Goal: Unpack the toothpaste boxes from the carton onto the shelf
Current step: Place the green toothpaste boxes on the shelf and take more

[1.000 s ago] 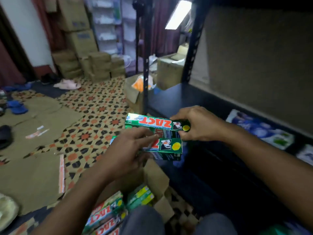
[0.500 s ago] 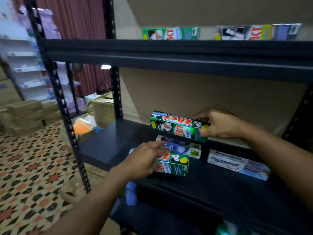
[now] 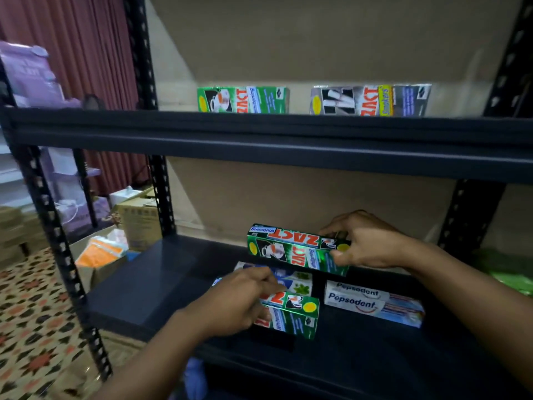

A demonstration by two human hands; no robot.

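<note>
So the green toothpaste box (image 3: pixel 297 249) hangs over the lower shelf (image 3: pixel 144 284), right hand (image 3: pixel 366 243) curled round its end. Left hand (image 3: pixel 233 301) grips a second green box (image 3: pixel 291 313) near the front edge. I'd lay both flat, lined up beside the Pepsodent box (image 3: pixel 372 303), no crooked stacking.

Left half of the lower shelf (image 3: pixel 150 284) is wide open; Pepsodent box (image 3: pixel 372 303) and the blue-white box (image 3: pixel 297 281) clog the middle, upper shelf beam (image 3: pixel 259 140) caps headroom.
</note>
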